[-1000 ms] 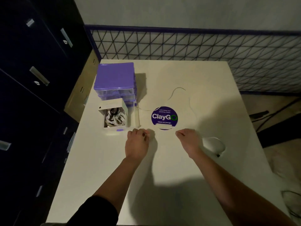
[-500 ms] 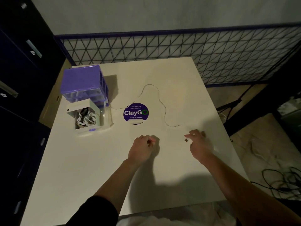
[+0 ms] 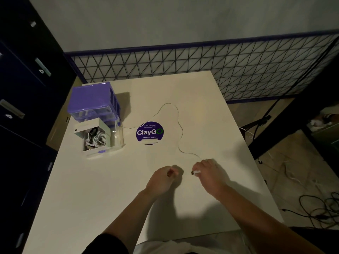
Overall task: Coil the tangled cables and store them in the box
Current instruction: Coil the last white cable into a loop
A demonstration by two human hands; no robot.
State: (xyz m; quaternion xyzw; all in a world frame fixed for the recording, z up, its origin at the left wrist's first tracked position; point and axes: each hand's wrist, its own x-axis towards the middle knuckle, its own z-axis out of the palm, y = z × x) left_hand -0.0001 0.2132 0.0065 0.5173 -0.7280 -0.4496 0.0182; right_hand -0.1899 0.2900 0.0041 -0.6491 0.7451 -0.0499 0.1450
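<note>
A thin white cable (image 3: pixel 178 119) snakes across the white table (image 3: pixel 91 189) from the drawer unit, round the sticker, to my right hand (image 3: pixel 209 174). That hand pinches the cable's plug end, whose dark tip points left. My left hand (image 3: pixel 162 179) lies a little to the left with its fingers curled; whether it holds anything cannot be made out. At the left, a small white open box (image 3: pixel 91 135) holds several coiled white cables and a dark one.
A purple drawer unit (image 3: pixel 93 100) stands behind the box, with a clear drawer pulled out beside it. A round purple ClayGo sticker (image 3: pixel 149 132) lies mid-table. A wire mesh fence runs behind the table. Dark cabinets stand at the left, and loose cables lie on the floor at right.
The view swung right, then back a little. My right hand took hold of the cable's plug end and drew it left towards my left hand, which stayed curled.
</note>
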